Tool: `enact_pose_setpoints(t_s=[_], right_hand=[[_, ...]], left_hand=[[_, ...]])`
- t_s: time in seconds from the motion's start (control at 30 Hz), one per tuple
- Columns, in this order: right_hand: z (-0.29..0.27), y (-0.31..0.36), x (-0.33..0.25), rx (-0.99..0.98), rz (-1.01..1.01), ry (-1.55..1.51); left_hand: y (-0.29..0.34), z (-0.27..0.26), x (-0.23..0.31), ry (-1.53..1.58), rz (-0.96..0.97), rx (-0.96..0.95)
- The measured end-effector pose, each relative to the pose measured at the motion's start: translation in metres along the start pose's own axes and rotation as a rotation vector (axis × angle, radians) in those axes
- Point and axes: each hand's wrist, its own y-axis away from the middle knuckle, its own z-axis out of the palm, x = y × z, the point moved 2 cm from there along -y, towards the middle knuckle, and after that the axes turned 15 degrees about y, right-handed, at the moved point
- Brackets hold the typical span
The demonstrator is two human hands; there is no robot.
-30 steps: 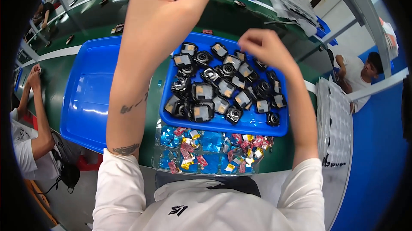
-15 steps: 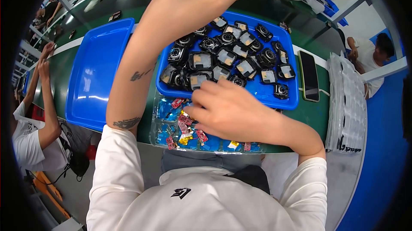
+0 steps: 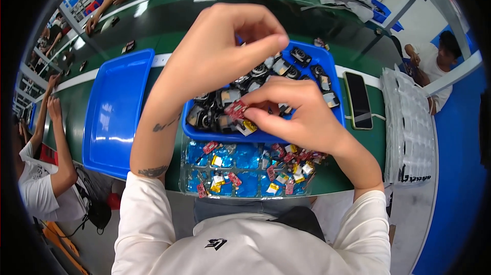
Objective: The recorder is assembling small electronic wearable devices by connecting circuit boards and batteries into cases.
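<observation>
Left hand [image 3: 225, 45]: raised above the parts tray, fingers drawn together thumb to forefinger; it may be pinching some small piece, but the view does not settle what, if anything, sits between them.

Right hand [image 3: 294, 114]: low over the near edge of the parts tray, fingers clamped on a small red-and-silver component [image 3: 237, 109], which is held just above the tray's near wall.

Parts tray [image 3: 327, 65]: blue, rectangular, on the green counter [image 3: 169, 24] directly ahead, heaped with small black-and-silver modules [image 3: 276, 68]. Most of the heap appears untouched.

Clear blister tray [image 3: 245, 157]: at the counter's near edge, touching the parts tray, blue-tinted pockets. Small red and yellow pieces [image 3: 286, 173] lie in many pockets, thickest toward the right; several left and middle pockets look unfilled.

Empty blue tray [image 3: 115, 106]: to the left, beside the parts tray, nothing in it.

Phone [image 3: 359, 100]: dark, flat on the counter just right of the parts tray.

Stack of clear trays [image 3: 411, 127]: far right.

Progress, as judged: early to middle. One component in hand, a full heap of modules remaining, the left tray not yet used.

Other people: seated at left, along the far counter, and at upper right.
</observation>
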Motion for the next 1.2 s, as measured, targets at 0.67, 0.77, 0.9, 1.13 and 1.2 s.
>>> enact_pose_setpoints(t_s=[0.67, 0.77, 0.9, 1.13, 1.2], right_hand=[[-0.062, 0.003, 0.001, 0.347, -0.046, 0.247], [-0.059, 0.002, 0.001, 0.375, -0.033, 0.132], [-0.062, 0.004, 0.002, 0.368, -0.046, 0.153], [-0.056, 0.002, 0.012, 0.392, 0.122, -0.173], [-0.055, 0.003, 0.017, 0.318, 0.340, -0.531]], left_hand=[[0.005, 0.010, 0.014, 0.366, -0.182, -0.083], [0.006, 0.012, 0.016, 0.307, -0.145, -0.082], [0.003, 0.012, 0.012, 0.137, -0.077, -0.095], [0.002, 0.026, 0.013, 0.327, 0.056, 0.041], [0.002, 0.024, 0.011, 0.330, 0.102, 0.051]])
